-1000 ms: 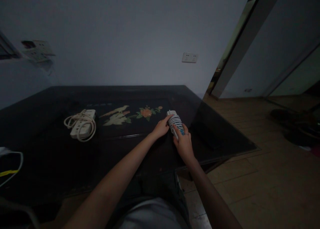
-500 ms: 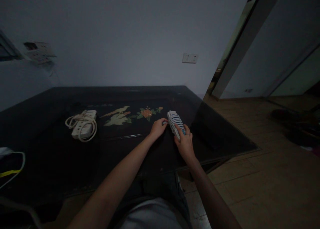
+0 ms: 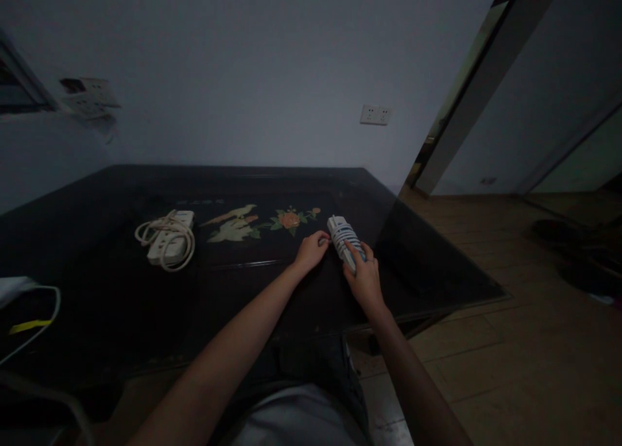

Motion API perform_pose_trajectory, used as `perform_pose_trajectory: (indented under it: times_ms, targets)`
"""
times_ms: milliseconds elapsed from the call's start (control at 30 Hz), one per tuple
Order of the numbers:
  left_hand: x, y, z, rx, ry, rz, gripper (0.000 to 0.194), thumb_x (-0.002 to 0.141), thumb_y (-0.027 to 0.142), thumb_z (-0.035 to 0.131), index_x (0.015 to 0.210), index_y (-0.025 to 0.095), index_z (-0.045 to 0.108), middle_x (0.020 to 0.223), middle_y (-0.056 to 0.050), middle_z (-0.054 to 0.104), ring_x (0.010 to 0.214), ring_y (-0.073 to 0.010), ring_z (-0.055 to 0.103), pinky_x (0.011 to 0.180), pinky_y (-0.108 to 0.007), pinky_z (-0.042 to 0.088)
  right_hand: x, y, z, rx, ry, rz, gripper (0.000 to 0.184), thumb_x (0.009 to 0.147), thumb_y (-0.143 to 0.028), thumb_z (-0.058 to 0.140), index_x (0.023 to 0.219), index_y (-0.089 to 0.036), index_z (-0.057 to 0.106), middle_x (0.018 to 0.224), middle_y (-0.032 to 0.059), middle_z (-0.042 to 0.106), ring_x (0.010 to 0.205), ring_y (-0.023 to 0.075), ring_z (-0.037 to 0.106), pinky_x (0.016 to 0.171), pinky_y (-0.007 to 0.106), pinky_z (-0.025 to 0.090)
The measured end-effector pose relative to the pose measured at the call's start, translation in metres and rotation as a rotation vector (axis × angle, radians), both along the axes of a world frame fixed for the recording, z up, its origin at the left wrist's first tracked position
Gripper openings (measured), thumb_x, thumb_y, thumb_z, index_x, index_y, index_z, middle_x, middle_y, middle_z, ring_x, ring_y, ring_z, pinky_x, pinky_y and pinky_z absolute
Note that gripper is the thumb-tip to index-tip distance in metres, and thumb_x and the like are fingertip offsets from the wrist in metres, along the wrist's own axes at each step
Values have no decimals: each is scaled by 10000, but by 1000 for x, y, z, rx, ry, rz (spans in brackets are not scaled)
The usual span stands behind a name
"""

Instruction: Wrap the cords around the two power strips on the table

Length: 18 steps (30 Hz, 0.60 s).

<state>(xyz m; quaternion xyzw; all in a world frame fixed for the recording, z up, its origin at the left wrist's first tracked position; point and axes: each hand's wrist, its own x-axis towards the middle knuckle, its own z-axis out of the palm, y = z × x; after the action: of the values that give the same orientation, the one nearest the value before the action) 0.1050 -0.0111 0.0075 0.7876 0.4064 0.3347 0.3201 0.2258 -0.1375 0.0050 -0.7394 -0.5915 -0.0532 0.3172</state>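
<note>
A white power strip lies tilted on the dark tabletop, its pale cord wound round it in several coils. My right hand grips the near end, with fingers over the coils and a bit of blue showing by them. Just left of the strip, my left hand is closed in a pinch. A small pale piece, seemingly the cord's end, shows at its fingertips; the fingers hide most of it.
Left on the black table sits another power strip with a loosely looped cord. At the far left edge are a white cord and a yellow strip. A wall socket is above the table's back edge.
The view has shifted slightly, so the table and objects appear a little further right. Both hands keep nearly the same place at the wound power strip.
</note>
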Motion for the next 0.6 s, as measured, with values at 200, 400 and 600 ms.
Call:
perform_pose_trajectory:
  times_ms: [200,400,600]
  targets:
    - [0,-1,-4,49,-24,-33,262,858,235,513,1106,182,580,1068,-75,673,982,-189,622,895,-333,463,4,0,-5,71,23,23,540,820,-284,576,1349,-259,468,1396,128,359,1250,310,355,1005,478,373]
    - [2,0,-6,83,-88,-29,242,857,195,504,1088,161,569,1105,-91,649,1021,-174,606,917,-312,456,4,-1,-6,118,97,24,559,813,-340,602,1342,-222,469,1404,140,364,1259,289,373,1014,453,374]
    - [2,0,-7,118,-101,-3,234,838,171,509,1062,160,578,1067,-85,639,1009,-178,594,912,-318,459,6,-1,-6,174,161,24,531,823,-369,574,1316,-195,483,1348,153,414,1230,288,421,1016,463,378]
